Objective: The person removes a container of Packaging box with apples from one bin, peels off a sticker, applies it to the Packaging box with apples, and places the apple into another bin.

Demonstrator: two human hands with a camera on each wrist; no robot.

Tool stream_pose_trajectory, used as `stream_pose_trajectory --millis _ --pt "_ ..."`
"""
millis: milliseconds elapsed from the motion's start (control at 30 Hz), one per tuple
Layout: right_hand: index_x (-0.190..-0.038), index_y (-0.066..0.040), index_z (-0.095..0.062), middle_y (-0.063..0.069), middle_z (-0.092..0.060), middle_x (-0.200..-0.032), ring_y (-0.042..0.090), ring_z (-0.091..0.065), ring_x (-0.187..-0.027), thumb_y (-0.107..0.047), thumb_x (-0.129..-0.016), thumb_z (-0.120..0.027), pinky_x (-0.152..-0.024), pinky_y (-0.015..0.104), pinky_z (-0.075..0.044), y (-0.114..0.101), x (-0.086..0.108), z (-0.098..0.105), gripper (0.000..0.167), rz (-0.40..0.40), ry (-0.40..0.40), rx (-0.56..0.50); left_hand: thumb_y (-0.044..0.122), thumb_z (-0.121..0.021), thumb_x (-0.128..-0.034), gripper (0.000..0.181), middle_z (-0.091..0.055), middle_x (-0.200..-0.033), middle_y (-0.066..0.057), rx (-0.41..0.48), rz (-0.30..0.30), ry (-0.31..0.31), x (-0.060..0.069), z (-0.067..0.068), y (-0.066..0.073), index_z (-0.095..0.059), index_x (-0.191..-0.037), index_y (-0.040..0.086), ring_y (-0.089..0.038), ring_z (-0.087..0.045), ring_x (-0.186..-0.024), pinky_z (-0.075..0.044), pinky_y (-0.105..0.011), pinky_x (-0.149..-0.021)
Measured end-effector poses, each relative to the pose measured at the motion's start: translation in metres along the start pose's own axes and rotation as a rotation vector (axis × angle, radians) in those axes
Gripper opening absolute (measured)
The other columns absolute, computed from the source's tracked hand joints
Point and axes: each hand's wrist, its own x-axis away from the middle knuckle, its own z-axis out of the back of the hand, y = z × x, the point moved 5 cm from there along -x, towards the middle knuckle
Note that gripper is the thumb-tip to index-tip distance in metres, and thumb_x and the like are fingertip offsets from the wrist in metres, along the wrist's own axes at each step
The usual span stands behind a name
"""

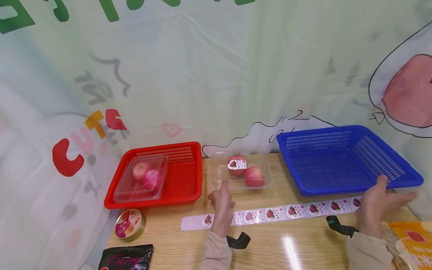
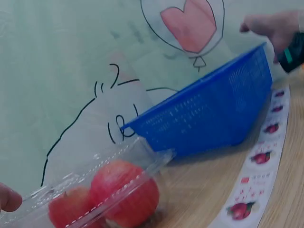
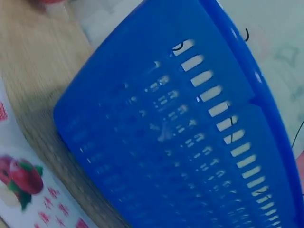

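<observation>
A clear plastic fruit box [image 1: 216,170] with two red apples [image 1: 254,176] in it stands mid-table, an apple sticker [image 1: 237,165] on its lid. My left hand [image 1: 222,208] is at the box's front edge with fingers extended; whether it touches the box I cannot tell. In the left wrist view, one fingertip [image 2: 9,198] shows beside the box. At the right, my right hand [image 1: 376,206] is spread by the front rim of the blue basket [image 1: 337,165], gripping nothing; contact with the rim is unclear. Under both hands runs a strip of apple stickers [image 1: 291,212].
A red basket [image 1: 183,176] at the left holds another clear box [image 1: 125,187] of fruit. In front of it are a round tin [image 1: 129,225] and a black packet [image 1: 126,257]. An orange-and-yellow bag [image 1: 415,240] lies at the lower right. A printed curtain [image 1: 216,75] hangs behind.
</observation>
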Motion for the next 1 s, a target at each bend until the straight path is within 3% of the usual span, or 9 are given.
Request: stream_pose_trajectory --millis 67,133,267,433,667,733,833,933,1000 --pt "-0.167 -0.029 0.020 -0.016 0.012 -0.177 -0.004 0.000 -0.160 -0.049 -0.110 -0.044 -0.126 0.013 0.005 0.005 -0.005 -0.004 0.089 -0.030 -0.062 -0.062 0.039 -0.065 -0.0982 0.094 -0.034 -0.123 -0.024 0.061 0.080 -0.060 0.003 -0.004 -0.005 -0.003 -0.147 -0.014 -0.039 -0.045 -0.107 -0.055 -0.045 -0.080" --pt "-0.165 -0.031 0.025 -0.020 0.012 -0.175 -0.008 -0.001 -0.158 -0.047 -0.111 -0.044 -0.125 0.011 0.004 0.008 -0.010 -0.008 0.089 -0.058 -0.121 -0.128 0.042 -0.064 -0.0983 0.095 -0.035 -0.125 -0.026 0.089 0.124 -0.098 0.005 -0.007 -0.010 -0.003 -0.147 -0.011 -0.043 -0.049 -0.107 -0.058 -0.054 -0.085" --pt "-0.165 -0.034 0.026 -0.021 0.002 -0.176 -0.011 -0.011 -0.153 -0.042 -0.112 -0.045 -0.125 0.009 -0.002 0.011 -0.019 -0.013 0.088 -0.067 -0.174 -0.258 0.047 -0.062 -0.1003 0.090 -0.034 -0.136 -0.033 0.094 0.126 -0.123 0.005 -0.012 -0.015 -0.011 -0.149 -0.009 -0.050 -0.049 -0.117 -0.053 -0.064 -0.098" --pt "-0.167 -0.036 0.017 -0.022 -0.008 -0.174 -0.009 -0.016 -0.153 -0.037 -0.112 -0.046 -0.125 0.009 -0.005 0.017 -0.021 -0.018 0.083 -0.045 -0.205 -0.305 0.045 -0.061 -0.1015 0.081 -0.037 -0.137 -0.031 0.095 0.108 -0.101 0.000 -0.018 -0.013 -0.022 -0.150 -0.008 -0.048 -0.047 -0.121 -0.051 -0.055 -0.097" --pt "-0.168 -0.037 0.004 -0.020 -0.014 -0.173 -0.004 -0.017 -0.155 -0.029 -0.113 -0.042 -0.125 0.008 -0.007 0.018 -0.017 -0.022 0.071 0.030 -0.207 -0.321 0.041 -0.060 -0.0985 0.074 -0.038 -0.124 -0.020 0.147 0.095 -0.033 -0.003 -0.021 -0.010 -0.023 -0.142 -0.006 -0.040 -0.047 -0.108 -0.044 -0.039 -0.075" --pt "-0.168 -0.037 0.004 -0.020 -0.013 -0.174 -0.005 -0.016 -0.155 -0.029 -0.114 -0.040 -0.125 0.008 -0.007 0.018 -0.018 -0.022 0.071 0.035 -0.205 -0.332 0.042 -0.060 -0.0982 0.079 -0.039 -0.121 -0.020 0.159 0.095 -0.014 -0.002 -0.021 -0.009 -0.017 -0.143 -0.006 -0.040 -0.047 -0.109 -0.045 -0.044 -0.081" --pt "-0.169 -0.036 0.003 -0.020 -0.011 -0.175 -0.006 -0.015 -0.155 -0.028 -0.114 -0.038 -0.125 0.008 -0.006 0.018 -0.018 -0.023 0.069 0.058 -0.208 -0.347 0.041 -0.063 -0.0978 0.096 -0.037 -0.128 -0.026 0.186 0.086 0.001 0.000 -0.021 -0.006 0.001 -0.150 -0.009 -0.046 -0.044 -0.119 -0.045 -0.063 -0.100" --pt "-0.169 -0.036 0.004 -0.020 -0.010 -0.175 -0.006 -0.014 -0.156 -0.028 -0.115 -0.036 -0.125 0.008 -0.004 0.018 -0.017 -0.024 0.067 0.085 -0.212 -0.336 0.035 -0.068 -0.0964 0.115 -0.027 -0.148 -0.035 0.218 0.068 0.016 0.000 -0.022 -0.005 0.021 -0.153 -0.010 -0.051 -0.032 -0.141 -0.028 -0.080 -0.116" --pt "-0.169 -0.037 0.004 -0.020 -0.009 -0.175 -0.006 -0.013 -0.156 -0.029 -0.115 -0.034 -0.126 0.009 -0.004 0.018 -0.015 -0.025 0.066 0.091 -0.217 -0.327 0.029 -0.070 -0.0948 0.121 -0.018 -0.158 -0.037 0.229 0.044 0.040 0.000 -0.022 -0.005 0.028 -0.152 -0.012 -0.050 -0.024 -0.151 -0.021 -0.078 -0.122"
